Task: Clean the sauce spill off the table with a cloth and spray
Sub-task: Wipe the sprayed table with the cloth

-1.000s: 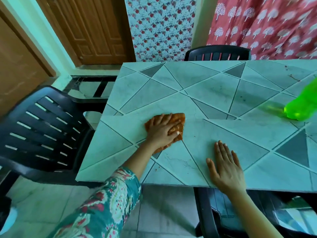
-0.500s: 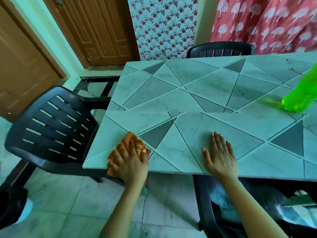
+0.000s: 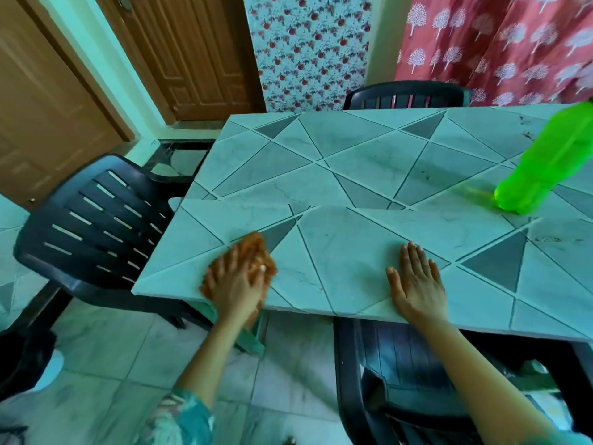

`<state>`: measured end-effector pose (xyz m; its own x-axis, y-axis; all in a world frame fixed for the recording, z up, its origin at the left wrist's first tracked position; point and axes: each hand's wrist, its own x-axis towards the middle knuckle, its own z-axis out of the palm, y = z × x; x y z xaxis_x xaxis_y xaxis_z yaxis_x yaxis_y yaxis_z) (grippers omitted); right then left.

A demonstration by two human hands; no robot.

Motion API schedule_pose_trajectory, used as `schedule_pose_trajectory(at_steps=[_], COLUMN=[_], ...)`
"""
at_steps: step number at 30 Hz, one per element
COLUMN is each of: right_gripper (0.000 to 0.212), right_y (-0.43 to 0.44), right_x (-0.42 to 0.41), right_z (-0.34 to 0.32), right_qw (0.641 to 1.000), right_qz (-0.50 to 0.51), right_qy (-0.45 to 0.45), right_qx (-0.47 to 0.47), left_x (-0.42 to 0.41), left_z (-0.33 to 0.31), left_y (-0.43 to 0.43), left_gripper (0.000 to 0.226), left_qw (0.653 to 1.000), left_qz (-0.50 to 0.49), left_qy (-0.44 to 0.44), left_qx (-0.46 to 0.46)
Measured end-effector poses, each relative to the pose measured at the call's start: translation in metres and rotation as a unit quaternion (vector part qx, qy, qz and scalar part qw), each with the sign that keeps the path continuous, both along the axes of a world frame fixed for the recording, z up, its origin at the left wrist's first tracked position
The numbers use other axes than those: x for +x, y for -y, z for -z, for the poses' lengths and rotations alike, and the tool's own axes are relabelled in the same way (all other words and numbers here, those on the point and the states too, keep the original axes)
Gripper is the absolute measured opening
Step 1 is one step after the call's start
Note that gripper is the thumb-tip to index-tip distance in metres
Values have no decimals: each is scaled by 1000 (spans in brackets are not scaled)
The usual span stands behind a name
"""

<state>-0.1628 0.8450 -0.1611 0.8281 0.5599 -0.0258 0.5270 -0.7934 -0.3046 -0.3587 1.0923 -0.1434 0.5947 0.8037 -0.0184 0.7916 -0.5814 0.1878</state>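
Moved since a second ago: cloth (image 3: 256, 253) and left hand (image 3: 236, 284), drawn from the middle seam of the table (image 3: 353, 149) back toward its near edge. Against half a second ago, both sit slightly further in from that edge. Right hand (image 3: 417, 285) and spray bottle (image 3: 545, 168) keep their places.

1. Cloth: orange, bunched, on the near left part of the table. Its far end overlaps the tip of a dark grey triangle in the pattern; its near end reaches the table's edge. Blurred.

2. Left hand: lies on top of the cloth, fingers spread and pressing down, not curled round it. Blurred. Patterned teal sleeve (image 3: 183, 415) on the forearm.

3. Right hand: released, flat, palm down on bare table, fingers straight and close together, wrist over the near edge. It lies to the right of the cloth, well apart from it.

4. Spray bottle: bright green, translucent, base on the table at the far right, upper end running out at the picture's right edge. Well apart from both hands.

5. Table: pale marble look, grey triangles, thin dark lines. Small brownish marks (image 3: 546, 239) on the right part, nearer than the bottle.

6. Chairs, black plastic, three: left chair (image 3: 96, 226) at the table's left end, far chair (image 3: 407, 94) at the far side, near chair (image 3: 394, 364) under the near edge below the right arm.

7. Surroundings: wooden doors (image 3: 192, 53), flowered curtain (image 3: 308, 49), red curtain (image 3: 481, 46) with white trees, pale tiled floor (image 3: 112, 374).
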Motion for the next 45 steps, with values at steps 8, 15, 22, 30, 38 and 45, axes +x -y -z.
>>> schedule_pose_trajectory(at_steps=[8,15,22,30,38,45], right_gripper=[88,86,85,87,88,85], right_y=[-3,-3,-2,12,86,96], right_x=[2,-1,-2,-2,14,15], right_z=[5,5,4,0,0,0], right_qw=[1000,998,997,996,997,995], right_qz=[-4,1,4,34,49,76], right_qy=[17,14,8,1,32,40], right_qx=[21,53,74,77,-43,-57], left_x=[133,92,-2,104,53,154], left_z=[-11,7,5,-6,9,0], left_y=[-26,45,-9,61,59,57], left_gripper=[57,57,68,73,64,53], left_qw=[996,916,972,968,942,980], left_qz=[68,398,225,250,330,197], left_qy=[-41,42,65,-26,55,-12], left_qx=[-35,-31,-35,-11,15,-37])
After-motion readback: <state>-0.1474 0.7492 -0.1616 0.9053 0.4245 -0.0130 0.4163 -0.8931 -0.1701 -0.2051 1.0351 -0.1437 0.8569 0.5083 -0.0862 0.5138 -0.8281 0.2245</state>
